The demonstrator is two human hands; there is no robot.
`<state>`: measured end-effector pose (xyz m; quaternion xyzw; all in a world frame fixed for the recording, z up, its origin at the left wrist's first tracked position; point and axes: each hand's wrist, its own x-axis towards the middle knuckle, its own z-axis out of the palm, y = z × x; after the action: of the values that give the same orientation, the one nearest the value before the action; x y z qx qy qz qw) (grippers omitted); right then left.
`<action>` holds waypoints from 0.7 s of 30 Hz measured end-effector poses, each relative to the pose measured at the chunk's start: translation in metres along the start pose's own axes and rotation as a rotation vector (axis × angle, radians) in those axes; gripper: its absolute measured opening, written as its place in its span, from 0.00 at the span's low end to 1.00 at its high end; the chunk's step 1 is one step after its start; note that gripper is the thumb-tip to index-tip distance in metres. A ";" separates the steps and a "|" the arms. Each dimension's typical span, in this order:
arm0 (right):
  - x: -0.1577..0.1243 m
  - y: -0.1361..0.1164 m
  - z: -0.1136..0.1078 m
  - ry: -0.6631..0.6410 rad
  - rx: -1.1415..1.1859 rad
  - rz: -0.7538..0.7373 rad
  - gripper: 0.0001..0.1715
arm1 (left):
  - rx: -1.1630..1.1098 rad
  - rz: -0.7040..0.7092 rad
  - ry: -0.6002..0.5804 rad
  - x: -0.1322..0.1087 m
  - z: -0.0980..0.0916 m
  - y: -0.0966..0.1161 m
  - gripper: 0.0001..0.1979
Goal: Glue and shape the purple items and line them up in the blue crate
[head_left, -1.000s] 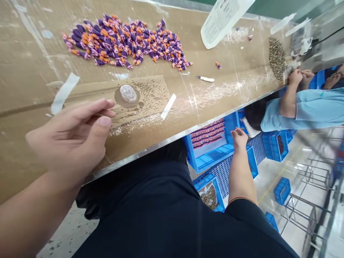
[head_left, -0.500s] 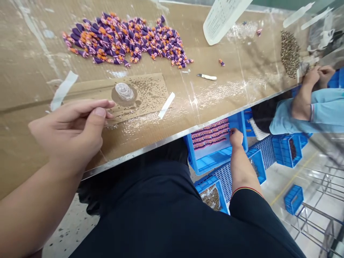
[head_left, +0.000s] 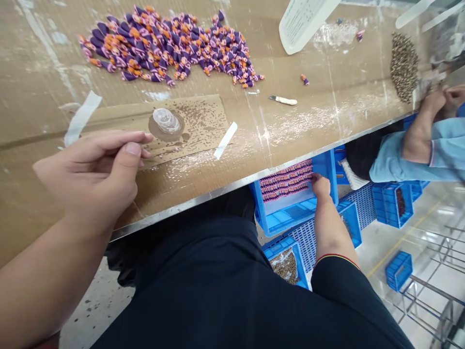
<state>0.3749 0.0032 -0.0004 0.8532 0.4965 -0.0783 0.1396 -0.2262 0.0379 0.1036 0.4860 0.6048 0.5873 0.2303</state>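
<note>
My left hand hovers over the table's front left, thumb and fingers pinched together; what sits between them, if anything, is hidden. Just beyond its fingertips, a small stack of clear round discs rests on a wet patch of a taped cardboard sheet. Down at the right, my right hand reaches into a blue crate, fingers closed at the end of rows of small purple, pink and orange figures. Its fingertips are too small to show what they hold.
A heap of similar loose figures lies at the back. A white-handled knife, a translucent plastic container and a pile of small metallic pieces are on the table. A co-worker's hands work at far right. Blue crates stand below.
The view has shifted slightly, so the things at the right sit farther right. Both my hands keep nearly the same pose and place.
</note>
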 end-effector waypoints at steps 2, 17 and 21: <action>-0.003 0.001 -0.001 -0.012 0.003 0.018 0.27 | 0.006 -0.007 -0.024 0.000 -0.001 0.002 0.08; -0.020 -0.007 0.006 0.041 0.065 0.209 0.28 | 0.048 -0.081 -0.111 -0.004 -0.009 0.028 0.11; -0.017 -0.011 0.008 0.051 0.095 0.212 0.28 | 0.058 -0.092 -0.101 -0.007 -0.010 0.040 0.12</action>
<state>0.3569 -0.0079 -0.0047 0.9082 0.4027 -0.0646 0.0941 -0.2195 0.0206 0.1412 0.4932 0.6310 0.5330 0.2730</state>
